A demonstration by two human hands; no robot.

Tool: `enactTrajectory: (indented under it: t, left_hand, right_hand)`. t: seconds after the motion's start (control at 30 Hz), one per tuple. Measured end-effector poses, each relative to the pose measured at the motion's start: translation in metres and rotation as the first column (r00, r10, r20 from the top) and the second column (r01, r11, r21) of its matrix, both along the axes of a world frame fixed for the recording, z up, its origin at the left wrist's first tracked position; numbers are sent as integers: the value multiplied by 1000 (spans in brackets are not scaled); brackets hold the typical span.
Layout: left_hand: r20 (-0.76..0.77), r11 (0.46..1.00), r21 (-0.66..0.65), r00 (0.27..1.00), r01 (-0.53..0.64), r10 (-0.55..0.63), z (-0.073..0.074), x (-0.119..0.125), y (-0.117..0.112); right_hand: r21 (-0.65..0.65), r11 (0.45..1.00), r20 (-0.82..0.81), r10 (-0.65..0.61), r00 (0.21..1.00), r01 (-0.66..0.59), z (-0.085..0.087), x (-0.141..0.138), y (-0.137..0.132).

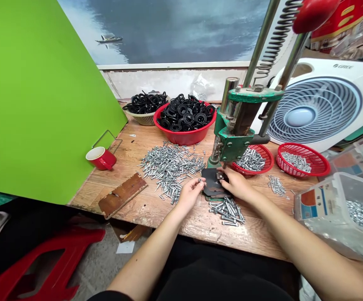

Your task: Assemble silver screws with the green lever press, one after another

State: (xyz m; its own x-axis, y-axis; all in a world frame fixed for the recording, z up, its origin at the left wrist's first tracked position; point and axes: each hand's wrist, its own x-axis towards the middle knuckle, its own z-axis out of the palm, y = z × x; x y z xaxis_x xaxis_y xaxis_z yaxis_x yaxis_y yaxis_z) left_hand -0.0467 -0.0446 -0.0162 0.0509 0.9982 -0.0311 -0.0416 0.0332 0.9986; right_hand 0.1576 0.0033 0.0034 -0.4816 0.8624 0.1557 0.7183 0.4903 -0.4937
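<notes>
My left hand [190,193] pinches a small metal screw at its fingertips, just left of the black base plate [212,184] of a green hand press [233,133]. My right hand [236,184] rests on that plate, fingers closed on a small metal part under the press head. A big loose pile of silver screws [169,165] lies to the left of my left hand. A smaller heap of screws [228,209] sits in front of the plate, by my right wrist.
Red bowl [184,133] and woven basket [142,119] hold black rubber rings at the back. Two red mesh baskets [303,161] of screws stand right of the press. Also here: a white fan [316,108], plastic bins [341,205], red cup [101,158], green board [37,96], wood scrap [122,194].
</notes>
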Motion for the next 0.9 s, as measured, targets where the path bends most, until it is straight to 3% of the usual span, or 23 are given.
enactTrajectory:
  t: [0.33, 0.57, 0.9]
  left_hand:
    - [-84, 996, 87, 996, 29, -21, 21, 14, 30]
    - [-154, 961, 221, 979, 165, -133, 21, 36, 49]
    - [-423, 910, 333, 902, 245, -88, 16, 44, 53]
  right_hand:
    - [-81, 995, -116, -65, 991, 56, -3, -3, -1]
    - [-91, 985, -146, -162, 976, 150, -10, -6, -5]
    - [-87, 983, -212, -177, 961, 162, -15, -5, -4]
